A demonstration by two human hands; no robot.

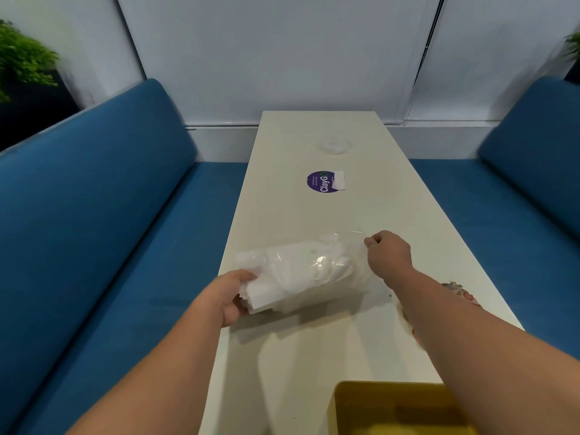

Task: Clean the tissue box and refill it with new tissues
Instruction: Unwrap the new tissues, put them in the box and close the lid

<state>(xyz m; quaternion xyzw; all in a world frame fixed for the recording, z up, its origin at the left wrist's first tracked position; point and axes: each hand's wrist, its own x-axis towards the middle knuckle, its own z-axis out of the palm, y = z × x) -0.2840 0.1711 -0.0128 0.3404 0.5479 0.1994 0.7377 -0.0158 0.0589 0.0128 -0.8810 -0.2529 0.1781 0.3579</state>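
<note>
1. Clear plastic wrap point(342, 246) encloses the pack of new tissues point(298, 274), lying on the white tabletop point(314, 215) between both hands.
2. Left hand point(226, 296): fingers clamped on the near end of the tissue stack. Right hand point(389, 255): fingers pinched together on the wrap's far edge.
3. Step in hand, judged: stripping the wrap. Hold the stack firmly and draw the film away from the left fingers, slowly, so the sheets stay squared.
4. Yellow tissue box point(392, 406) sits near the camera, below the right forearm, cut off by the frame edge; interior unclear.
5. Patterned item point(458, 290) behind the right forearm is mostly hidden. Head view is motion-blurred.
</note>
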